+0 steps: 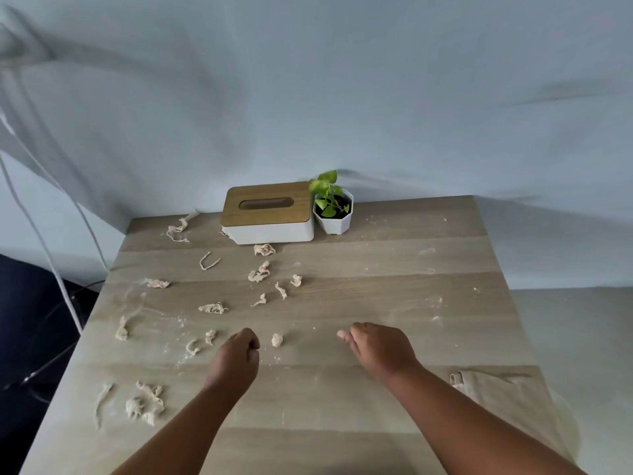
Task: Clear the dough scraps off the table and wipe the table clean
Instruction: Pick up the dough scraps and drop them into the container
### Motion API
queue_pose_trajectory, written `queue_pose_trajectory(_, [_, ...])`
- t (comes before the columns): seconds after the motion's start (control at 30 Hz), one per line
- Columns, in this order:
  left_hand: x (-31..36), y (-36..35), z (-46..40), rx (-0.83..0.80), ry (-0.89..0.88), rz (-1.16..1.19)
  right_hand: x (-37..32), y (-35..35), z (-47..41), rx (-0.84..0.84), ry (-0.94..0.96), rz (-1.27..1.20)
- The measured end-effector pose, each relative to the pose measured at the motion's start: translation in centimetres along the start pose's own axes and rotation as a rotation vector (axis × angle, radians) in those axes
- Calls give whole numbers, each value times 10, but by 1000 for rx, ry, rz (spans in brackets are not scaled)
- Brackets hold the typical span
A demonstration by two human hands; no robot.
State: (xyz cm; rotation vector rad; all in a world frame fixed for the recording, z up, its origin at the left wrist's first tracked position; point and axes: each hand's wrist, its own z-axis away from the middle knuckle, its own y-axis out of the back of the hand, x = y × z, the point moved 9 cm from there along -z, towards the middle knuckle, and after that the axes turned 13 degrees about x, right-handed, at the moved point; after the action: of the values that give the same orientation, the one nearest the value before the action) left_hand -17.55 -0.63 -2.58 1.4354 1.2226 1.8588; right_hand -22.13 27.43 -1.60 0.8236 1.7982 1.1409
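Several pale dough scraps lie scattered over the left and middle of the wooden table (394, 262), along with flour smears. One cluster (145, 404) sits near the front left, and others (258, 274) lie mid-table. A small dough lump (276, 340) rests between my hands. My left hand (238, 359) hovers just left of that lump with its fingers curled in, and I see nothing in it. My right hand (376, 347) is to the lump's right, palm down, fingers loosely bent toward the tabletop, holding nothing.
A white tissue box with a wooden lid (267, 214) and a small potted plant (333, 209) stand at the table's back edge against the wall. A folded beige cloth (496, 395) lies at the front right edge. Cables (61, 286) hang off the left side.
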Motion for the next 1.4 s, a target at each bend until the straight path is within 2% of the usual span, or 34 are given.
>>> queue_pose_trajectory(0.1, [-18, 11, -5, 35, 48, 10, -10, 4, -6, 53, 6, 79])
queue_pose_trajectory(0.2, [-31, 17, -8, 28, 82, -26, -16, -3, -9, 17, -33, 64])
queue_pose_trajectory(0.47, [-42, 24, -20, 44, -25, -90, -42, -30, -22, -81, -107, -37])
queue_pose_trajectory(0.7, [-47, 9, -27, -25, -166, -191, -74, -58, -32, -171, -91, -54])
queue_pose_trajectory(1.03, [-57, -9, -30, -164, -212, -233, -113, -92, -38, -202, -92, -46])
queue_pose_trajectory(1.23, [-56, -6, -37, -177, -167, -115, -129, -101, -42, -177, -89, -14])
queue_pose_trajectory(1.4, [-54, -10, -46, -205, -200, -69, -134, -95, -44, -140, -88, 74])
